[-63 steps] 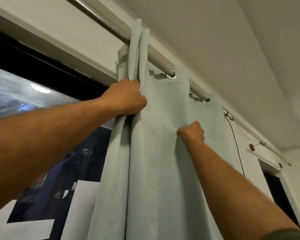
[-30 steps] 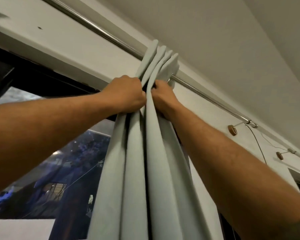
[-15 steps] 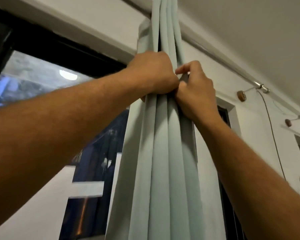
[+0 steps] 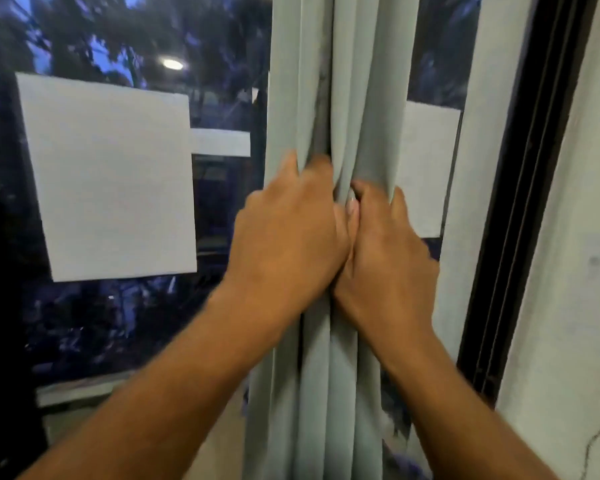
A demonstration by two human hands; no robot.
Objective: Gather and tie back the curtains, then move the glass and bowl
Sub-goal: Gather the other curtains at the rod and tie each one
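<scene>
Two bare forearms reach up from the near edge toward the middle of the view. The left hand (image 4: 288,237) and the right hand (image 4: 385,251) sit side by side, touching along their inner edges, both on the curtain (image 4: 354,98). The curtain is pale grey-green cloth bunched into a narrow column of upright folds, running from the top of the view down past the wrists to the bottom edge. The left hand wraps the left side of the bundle, its fingertips (image 4: 312,164) curled into a crease between folds. The right hand clasps the right side, thumb lying up along the outer fold and fingers tucked into the middle crease, so both hands squeeze the gathered cloth between them. The hands hold the bundle about halfway up the visible length.

Behind the curtain is a window (image 4: 222,209), dark, with blurred trees and one bright light spot high on the left. A large pale square panel (image 4: 111,178) shows in the glass left of the hands, and a smaller pale panel (image 4: 426,168) shows just right of the curtain. Farther right stands the black window frame (image 4: 520,202), then a white wall (image 4: 575,271) with a thin crack low down.
</scene>
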